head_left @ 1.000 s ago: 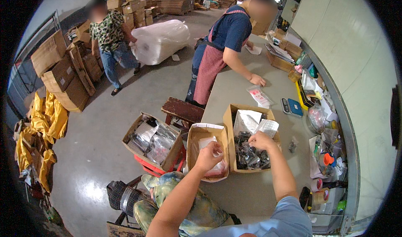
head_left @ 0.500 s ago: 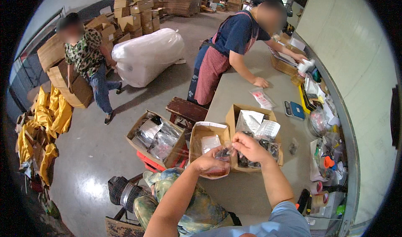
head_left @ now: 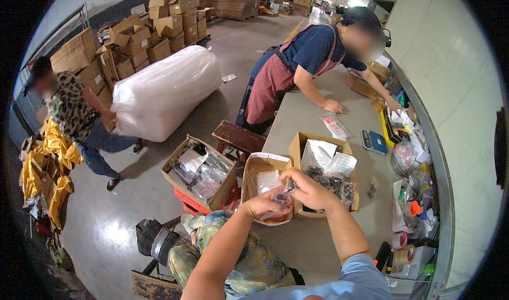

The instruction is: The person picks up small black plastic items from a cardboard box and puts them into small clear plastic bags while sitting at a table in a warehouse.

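Observation:
My left hand [head_left: 261, 204] is closed around a small clear plastic bag [head_left: 282, 198] with dark bits in it. The fingers of my right hand [head_left: 313, 190] are bent together at the bag's mouth, pinching something small and dark that I cannot make out. Both hands are above the near part of a shallow carton [head_left: 251, 168], where flat clear bags [head_left: 268, 180] lie. Just right of it, partly under my right hand, is a deeper carton [head_left: 295, 147] with white printed sheets [head_left: 318, 152] and bagged black parts [head_left: 347, 191].
A carton of filled bags [head_left: 201, 171] rests on a red crate [head_left: 186, 200] beside a wooden stool [head_left: 237, 134]. A co-worker in a checked apron [head_left: 271, 90] leans over the table. Another person drags a white wrapped bundle [head_left: 168, 90]. A blue scale [head_left: 375, 141] and tape rolls [head_left: 405, 255] line the right.
My right hand has moved slightly down and left, closer to the bag's mouth. The bundle and the person dragging it have moved left and nearer. The co-worker's far hand has shifted right.

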Available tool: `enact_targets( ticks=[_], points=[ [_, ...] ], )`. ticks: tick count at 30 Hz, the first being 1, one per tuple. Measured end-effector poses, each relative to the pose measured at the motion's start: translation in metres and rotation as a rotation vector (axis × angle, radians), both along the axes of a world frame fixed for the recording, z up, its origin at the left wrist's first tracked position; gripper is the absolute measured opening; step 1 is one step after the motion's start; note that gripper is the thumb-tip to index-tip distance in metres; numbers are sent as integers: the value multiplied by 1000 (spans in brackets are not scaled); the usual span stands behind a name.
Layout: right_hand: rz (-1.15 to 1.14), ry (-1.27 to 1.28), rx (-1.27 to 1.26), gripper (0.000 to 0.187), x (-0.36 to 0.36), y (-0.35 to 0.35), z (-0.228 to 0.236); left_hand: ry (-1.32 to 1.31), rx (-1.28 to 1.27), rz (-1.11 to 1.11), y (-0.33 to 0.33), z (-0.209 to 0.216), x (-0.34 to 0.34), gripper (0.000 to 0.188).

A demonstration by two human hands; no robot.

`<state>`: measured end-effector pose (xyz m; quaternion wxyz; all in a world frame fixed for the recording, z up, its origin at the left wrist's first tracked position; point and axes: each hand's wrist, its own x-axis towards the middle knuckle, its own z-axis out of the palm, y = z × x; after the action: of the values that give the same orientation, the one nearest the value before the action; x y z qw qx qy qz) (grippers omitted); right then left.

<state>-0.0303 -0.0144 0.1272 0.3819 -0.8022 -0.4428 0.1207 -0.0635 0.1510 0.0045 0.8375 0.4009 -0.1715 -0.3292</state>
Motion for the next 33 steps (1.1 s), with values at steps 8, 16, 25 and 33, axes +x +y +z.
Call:
enact_targets(
  ticks=[8,16,25,33],
  points=[
    [191,50,-345,32,8,-3,13,87,-121,-30,-1,-2,-1,51],
    [-34,-34,-153,11,-6,12,11,186,-225,-1,8,10,-3,66],
    [-38,-240,-80,8,-12,8,-12,128,-332,98,-1,23,-5,64],
    [-397,65,-19,13,-4,-12,-29,-92,93,505,-8,8,5,20]
  ],
)
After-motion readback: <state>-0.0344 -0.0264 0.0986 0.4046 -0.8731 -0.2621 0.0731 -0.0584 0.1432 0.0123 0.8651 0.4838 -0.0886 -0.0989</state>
